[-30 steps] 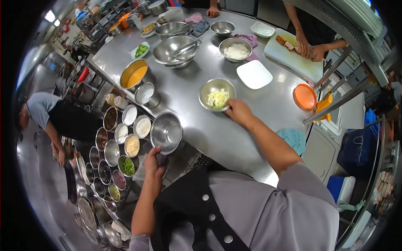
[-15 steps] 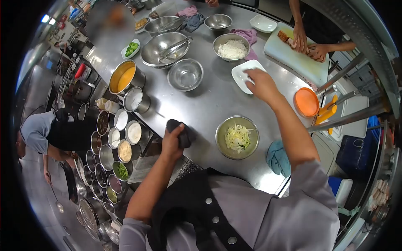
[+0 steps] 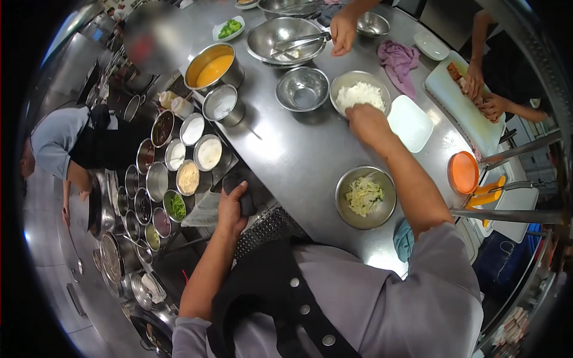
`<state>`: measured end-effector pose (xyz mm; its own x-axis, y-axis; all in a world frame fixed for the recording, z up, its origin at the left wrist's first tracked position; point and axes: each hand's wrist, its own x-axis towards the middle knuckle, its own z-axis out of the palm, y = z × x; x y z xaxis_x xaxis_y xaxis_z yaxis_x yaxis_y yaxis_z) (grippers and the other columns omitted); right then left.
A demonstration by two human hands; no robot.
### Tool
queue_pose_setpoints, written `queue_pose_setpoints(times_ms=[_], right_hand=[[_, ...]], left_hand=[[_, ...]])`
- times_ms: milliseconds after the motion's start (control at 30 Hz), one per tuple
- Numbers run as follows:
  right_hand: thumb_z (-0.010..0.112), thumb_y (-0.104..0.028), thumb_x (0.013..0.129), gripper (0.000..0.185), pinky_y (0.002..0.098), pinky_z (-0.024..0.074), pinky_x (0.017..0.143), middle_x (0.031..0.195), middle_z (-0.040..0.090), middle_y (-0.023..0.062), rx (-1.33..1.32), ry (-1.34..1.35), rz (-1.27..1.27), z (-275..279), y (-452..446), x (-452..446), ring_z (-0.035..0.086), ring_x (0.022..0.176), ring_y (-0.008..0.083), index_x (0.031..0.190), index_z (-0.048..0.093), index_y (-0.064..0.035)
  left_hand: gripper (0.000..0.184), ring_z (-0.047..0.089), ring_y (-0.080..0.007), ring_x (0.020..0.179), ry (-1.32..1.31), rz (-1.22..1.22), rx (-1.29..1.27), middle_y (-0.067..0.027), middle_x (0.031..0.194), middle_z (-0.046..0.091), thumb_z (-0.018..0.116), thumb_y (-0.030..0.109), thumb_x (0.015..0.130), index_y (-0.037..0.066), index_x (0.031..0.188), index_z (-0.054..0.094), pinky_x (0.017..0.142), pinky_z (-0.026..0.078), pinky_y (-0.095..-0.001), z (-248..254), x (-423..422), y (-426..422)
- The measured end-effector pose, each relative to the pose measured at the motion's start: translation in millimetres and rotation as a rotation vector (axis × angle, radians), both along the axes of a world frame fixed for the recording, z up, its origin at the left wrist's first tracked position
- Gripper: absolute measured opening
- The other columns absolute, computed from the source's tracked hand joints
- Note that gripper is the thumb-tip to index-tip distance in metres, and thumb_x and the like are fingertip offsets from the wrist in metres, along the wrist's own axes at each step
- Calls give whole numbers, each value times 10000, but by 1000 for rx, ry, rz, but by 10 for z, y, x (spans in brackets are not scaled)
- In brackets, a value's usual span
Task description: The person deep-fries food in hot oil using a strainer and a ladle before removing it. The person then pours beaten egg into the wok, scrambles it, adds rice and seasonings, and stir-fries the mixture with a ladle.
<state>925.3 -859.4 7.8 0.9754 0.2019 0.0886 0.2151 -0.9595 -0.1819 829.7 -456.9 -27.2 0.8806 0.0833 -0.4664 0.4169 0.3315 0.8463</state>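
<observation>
My right hand point(image 3: 367, 124) is closed on the near rim of a metal bowl point(image 3: 387, 89), its fingertips partly hidden. White grains resembling rice point(image 3: 360, 95) fill this bowl. In my left hand point(image 3: 231, 209), held low by the table edge, is a dark grey bundle that looks like folded cloth point(image 3: 240, 190). Closer to me stands a metal bowl point(image 3: 391, 213) of shredded pale green vegetable point(image 3: 364, 196). Just right of the rice-like bowl lies a white square plate point(image 3: 410, 124). An unfilled-looking metal bowl point(image 3: 302, 89) is to its left.
Another person's hand point(image 3: 343, 33) hangs beside a mixing bowl with tongs point(image 3: 286, 39). At right, someone handles meat on a cutting board point(image 3: 471, 113). An orange container point(image 3: 464, 173) sits nearby. Left are a pot of orange liquid point(image 3: 215, 70) and several ingredient tins point(image 3: 188, 177).
My right hand has gone from the white plate to the rice-like bowl, which is now nearer me and off the purple cloth. Another person's hand has come in at the top. The view has turned.
</observation>
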Motion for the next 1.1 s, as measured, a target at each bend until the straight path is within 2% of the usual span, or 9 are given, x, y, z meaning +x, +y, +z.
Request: queue_pose_setpoints(times_ms=[200,300,500,567,667,800,900,1000,1100], right_hand=[[680,-94,796,87,456,546,803,875,669,139,147,121,263,117,457,-951,656,916,345,872,690,-52],[669,-103,817,79,463,543,790,900,686,145,188,153,328,209,674,-1135,658,903,354,868,707,-56],[761,-87,826,173,411,538,752,878,671,151,501,-110,320,459,1184,-1358,650,842,327,955,695,6],[747,-65,855,198,357,543,737,878,675,149,682,31,332,582,1505,-1488,671,801,290,1033,705,14],[746,-89,869,212,333,529,718,857,683,116,712,173,528,516,2135,-1674,667,761,216,1053,710,11],[688,-124,938,179,298,521,692,893,688,80,1035,1030,480,-461,3064,-2090,644,759,144,1076,704,-11],[663,-146,952,164,301,506,660,856,669,67,761,1267,481,-1368,3538,-2259,627,727,144,1054,691,-20],[639,-167,965,158,304,491,628,819,651,55,360,1267,549,-2075,3762,-2210,611,694,143,1031,677,-28],[614,-189,979,163,307,477,596,783,633,43,40,1202,607,-2417,3951,-2042,595,662,143,1008,663,-37]], left_hand=[[298,680,-235,806,145,49,-155,-72,998,678,666,229,955,108,1218,596,673,575,-367,130,-151,53],[255,719,-252,933,156,-19,-461,-111,1074,715,673,156,950,27,1166,632,804,619,-402,117,-191,181],[238,735,-243,868,21,-99,-576,-115,1018,731,692,152,920,22,1117,659,779,619,-407,360,-477,485],[350,726,-283,890,-51,-75,-615,-155,1026,726,628,249,958,-20,1182,644,825,604,-423,356,-681,710],[296,727,-266,846,-147,111,-562,-144,968,730,650,204,941,-5,1151,661,796,612,-420,501,-1131,1106],[265,725,-255,828,-250,356,-614,-135,963,728,675,141,916,3,1142,663,781,616,-413,515,-1998,1763],[265,724,-255,840,-348,599,-612,-128,993,727,681,129,906,10,1142,664,774,612,-403,591,-2883,2299],[275,715,-246,826,-379,925,-487,-110,977,721,702,130,888,36,1143,663,759,599,-411,635,-4026,2730],[525,704,-248,939,-421,1371,-170,-118,1111,693,751,71,832,27,1311,542,839,592,-422,466,-5415,3171]])
